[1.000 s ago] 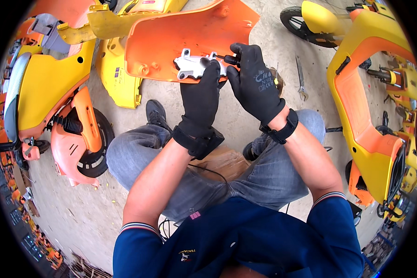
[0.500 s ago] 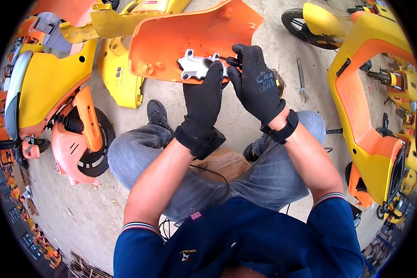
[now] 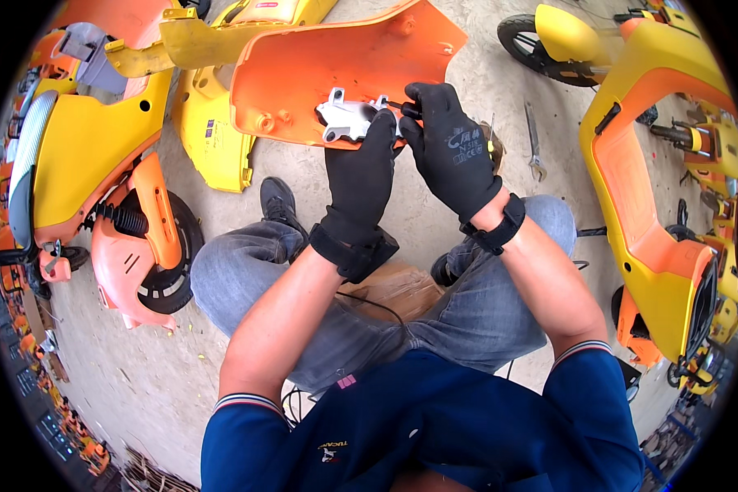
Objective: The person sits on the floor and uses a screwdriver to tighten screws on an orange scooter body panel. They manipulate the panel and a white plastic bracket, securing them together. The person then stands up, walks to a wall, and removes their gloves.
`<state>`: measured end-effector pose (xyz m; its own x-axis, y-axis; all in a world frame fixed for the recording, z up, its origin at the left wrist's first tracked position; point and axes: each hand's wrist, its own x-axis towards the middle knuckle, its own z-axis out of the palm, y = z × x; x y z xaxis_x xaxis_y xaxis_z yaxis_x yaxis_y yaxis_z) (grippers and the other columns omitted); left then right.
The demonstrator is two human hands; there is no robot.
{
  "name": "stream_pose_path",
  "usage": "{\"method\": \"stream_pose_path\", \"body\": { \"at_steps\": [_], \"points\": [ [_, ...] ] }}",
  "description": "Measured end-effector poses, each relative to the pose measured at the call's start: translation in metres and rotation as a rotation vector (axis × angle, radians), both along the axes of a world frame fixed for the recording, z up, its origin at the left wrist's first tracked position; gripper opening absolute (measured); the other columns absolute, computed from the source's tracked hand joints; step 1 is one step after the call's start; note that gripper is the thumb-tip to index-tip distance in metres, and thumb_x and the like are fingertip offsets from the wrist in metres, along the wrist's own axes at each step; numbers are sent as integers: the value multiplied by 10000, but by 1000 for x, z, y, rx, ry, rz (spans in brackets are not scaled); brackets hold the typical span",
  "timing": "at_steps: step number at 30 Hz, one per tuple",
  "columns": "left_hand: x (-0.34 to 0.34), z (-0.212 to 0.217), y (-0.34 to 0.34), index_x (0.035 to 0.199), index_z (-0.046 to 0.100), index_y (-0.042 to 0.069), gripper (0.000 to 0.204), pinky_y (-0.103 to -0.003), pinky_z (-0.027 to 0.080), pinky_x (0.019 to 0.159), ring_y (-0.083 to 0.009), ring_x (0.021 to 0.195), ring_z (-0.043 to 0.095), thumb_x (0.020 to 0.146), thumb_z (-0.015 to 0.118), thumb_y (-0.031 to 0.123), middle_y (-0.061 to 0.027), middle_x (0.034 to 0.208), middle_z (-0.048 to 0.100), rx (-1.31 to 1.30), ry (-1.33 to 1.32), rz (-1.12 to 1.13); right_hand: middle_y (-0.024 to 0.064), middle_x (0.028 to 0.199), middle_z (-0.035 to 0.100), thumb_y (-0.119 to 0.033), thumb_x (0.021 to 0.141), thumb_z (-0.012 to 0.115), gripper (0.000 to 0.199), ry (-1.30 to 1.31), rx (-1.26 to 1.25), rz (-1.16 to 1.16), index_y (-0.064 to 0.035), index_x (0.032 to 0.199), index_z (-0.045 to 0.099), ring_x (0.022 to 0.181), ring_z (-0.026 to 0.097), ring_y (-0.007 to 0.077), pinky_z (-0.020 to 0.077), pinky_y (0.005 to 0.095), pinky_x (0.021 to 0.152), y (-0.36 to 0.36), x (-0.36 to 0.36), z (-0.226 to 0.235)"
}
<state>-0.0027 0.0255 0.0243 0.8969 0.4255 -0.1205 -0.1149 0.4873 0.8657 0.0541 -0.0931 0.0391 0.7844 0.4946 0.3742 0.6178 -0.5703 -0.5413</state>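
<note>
Silver metal part: the silver metal part (image 3: 344, 120) is at the top middle of the frame, in front of the big orange shell (image 3: 303, 70).
Left hand: the left hand (image 3: 361, 174), in a black glove, grasps the silver part with its thumb on top; its other fingers are mostly hidden, so I cannot tell if they hold the shell too.
Right hand: the right hand (image 3: 451, 152), gloved too, pinches a small dark tool (image 3: 408, 108) that points left at the part's corner; I cannot tell if the tip touches.
Step now: my guess is that the tool is being used on that corner, maybe on a screw.
Next move needs: I think it calls for a steady left hand and the tip kept straight, so it does not slip.
Glove writing: pale print sits on the back of the right glove, small and hard to read.
Shirt writing: the blue shirt (image 3: 476, 410), at the bottom middle, has small yellow letters over a little white picture.
Panel labels: a yellow panel (image 3: 213, 156) at the upper left has dark marks too tiny to read; another yellow cover (image 3: 279, 13) has a red label at the top edge.
</note>
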Motion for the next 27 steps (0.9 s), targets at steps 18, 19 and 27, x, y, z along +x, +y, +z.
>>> {"method": "stream_pose_path", "body": {
  "at_steps": [18, 19, 27],
  "points": [
    [-3, 0, -3, 1038, 569, 3, 157, -261, 482, 678, -100, 812, 608, 935, 623, 108, -40, 950, 626, 46, -1, -44, 225, 858, 667, -149, 942, 588, 179, 230, 129, -43, -13, 1048, 541, 782, 664, 394, 520, 452, 677, -4, 3, 9],
    [-3, 0, -3, 1039, 570, 4, 157, -259, 483, 672, -100, 809, 609, 934, 624, 108, -39, 949, 626, 49, -7, -39, 223, 855, 668, -150, 941, 590, 179, 241, 135, -46, -13, 1047, 545, 781, 665, 391, 520, 448, 678, -4, 4, 9],
    [5, -5, 19, 1129, 597, -4, 225, -372, 620, 810, -211, 954, 667, 982, 578, 165, -96, 1061, 620, -92, 73, 0, 62, 826, 660, -263, 976, 588, 281, 625, 546, -116, -21, 1118, 607, 634, 586, 94, 496, 259, 569, -22, 26, 41]
  ]
}}
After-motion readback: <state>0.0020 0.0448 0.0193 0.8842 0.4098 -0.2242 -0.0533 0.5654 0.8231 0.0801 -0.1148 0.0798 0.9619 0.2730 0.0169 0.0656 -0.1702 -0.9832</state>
